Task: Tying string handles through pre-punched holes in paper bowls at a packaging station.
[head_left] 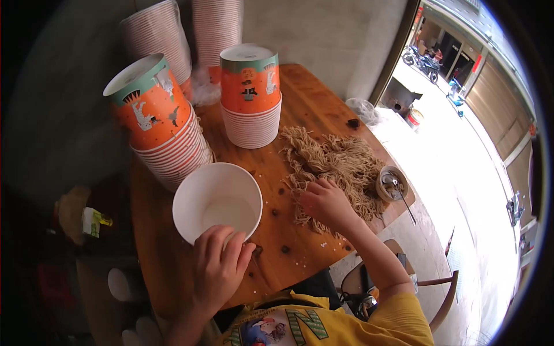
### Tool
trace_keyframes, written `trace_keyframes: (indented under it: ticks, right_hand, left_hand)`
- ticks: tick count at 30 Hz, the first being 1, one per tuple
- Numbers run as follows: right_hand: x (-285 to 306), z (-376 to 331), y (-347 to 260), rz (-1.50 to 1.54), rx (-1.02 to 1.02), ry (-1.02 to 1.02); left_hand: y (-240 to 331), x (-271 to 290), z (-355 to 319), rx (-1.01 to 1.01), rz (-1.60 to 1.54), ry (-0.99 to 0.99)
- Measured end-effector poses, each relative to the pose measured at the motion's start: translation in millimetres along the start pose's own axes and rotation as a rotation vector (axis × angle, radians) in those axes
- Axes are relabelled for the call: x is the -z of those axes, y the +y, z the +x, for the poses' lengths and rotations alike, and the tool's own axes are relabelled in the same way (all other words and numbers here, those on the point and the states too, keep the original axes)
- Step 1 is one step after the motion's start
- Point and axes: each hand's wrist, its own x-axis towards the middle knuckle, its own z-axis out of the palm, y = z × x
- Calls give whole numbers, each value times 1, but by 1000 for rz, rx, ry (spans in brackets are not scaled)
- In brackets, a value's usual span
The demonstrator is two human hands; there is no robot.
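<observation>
A white paper bucket point(190, 202) stands on the wooden table with its mouth tipped toward me. My left hand point(219, 259) has its bent fingers over the near rim, thumb outside. To the right lies a loose heap of beige strings point(340, 161). My right hand point(324, 202) is closed at the near left part of the heap; the strands inside its fingers are mostly hidden. At the heap's right edge sits a small bowl point(383, 189) with a metal spoon point(407, 206) leaning out of it.
Two stacks of orange and green printed buckets point(153, 115) point(250, 95) stand upside down at the table's far left. Taller bucket stacks point(216, 29) rise behind them. Clear plastic point(365, 111) lies by the far right edge. A wooden chair point(444, 300) stands at lower right, beside a bright doorway.
</observation>
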Motion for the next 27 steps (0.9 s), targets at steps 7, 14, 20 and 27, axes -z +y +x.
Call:
trace_keyframes:
  ticks: [7,14,20,27]
  right_hand:
    - [0,-5,-2,-76,-16,25]
    - [15,-5,-11,278,-129,147]
    - [14,-6,-19,458,-271,154]
    - [4,-10,-19,271,-132,199]
  left_hand:
    - [22,-1,-26,28,-112,124]
    - [35,-15,-35,32,-183,87]
    - [39,-27,-34,43,-286,53]
    - [34,-39,-41,96,-366,12]
